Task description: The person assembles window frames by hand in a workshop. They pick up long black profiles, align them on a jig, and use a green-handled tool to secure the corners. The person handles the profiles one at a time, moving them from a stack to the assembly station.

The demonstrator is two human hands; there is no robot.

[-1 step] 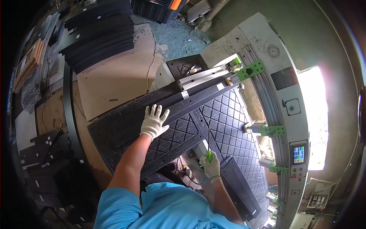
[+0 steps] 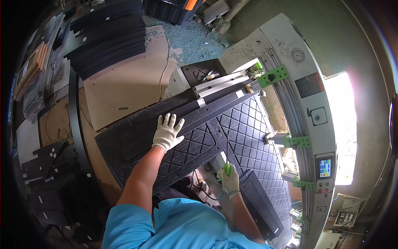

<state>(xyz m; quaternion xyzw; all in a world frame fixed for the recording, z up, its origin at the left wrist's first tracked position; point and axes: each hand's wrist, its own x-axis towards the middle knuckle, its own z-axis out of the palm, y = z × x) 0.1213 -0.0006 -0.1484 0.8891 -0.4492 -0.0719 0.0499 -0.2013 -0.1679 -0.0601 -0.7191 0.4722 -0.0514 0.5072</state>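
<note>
Across the crosshatched black surface (image 2: pixel 248 128), left of a pale machine (image 2: pixel 282 37), I see a long black strip (image 2: pixel 215 109). I judge it stiff, moderately heavy and a little slippery, best held by both long edges. The left hand (image 2: pixel 167 132) lies palm-down over it, fingers spread, arm stretched forward. The right hand (image 2: pixel 230 182), lower down, is wrapped around a green-handled tool (image 2: pixel 227 169).

Stacked black panels (image 2: pixel 107 41), brown board (image 2: pixel 128 89), crate (image 2: pixel 163 11)
</note>
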